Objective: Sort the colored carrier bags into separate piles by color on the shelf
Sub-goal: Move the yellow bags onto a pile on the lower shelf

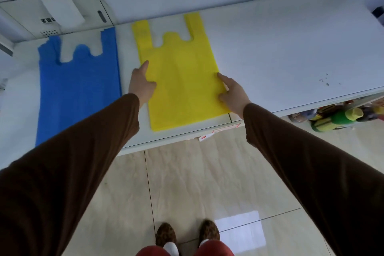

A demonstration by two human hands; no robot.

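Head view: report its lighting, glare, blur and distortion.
Head view: soft, even light, with weak shadows under the hands on the yellow bag; a bright glare patch on the floor tiles; wide-angle bending curves the shelf edge; slight softness overall, and the products below are blurred.

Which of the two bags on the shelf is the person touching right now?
The yellow bag. The left hand and right hand rest on its two side edges, index fingers extended. The blue bag lies beside it, to its left, with no hand on it.
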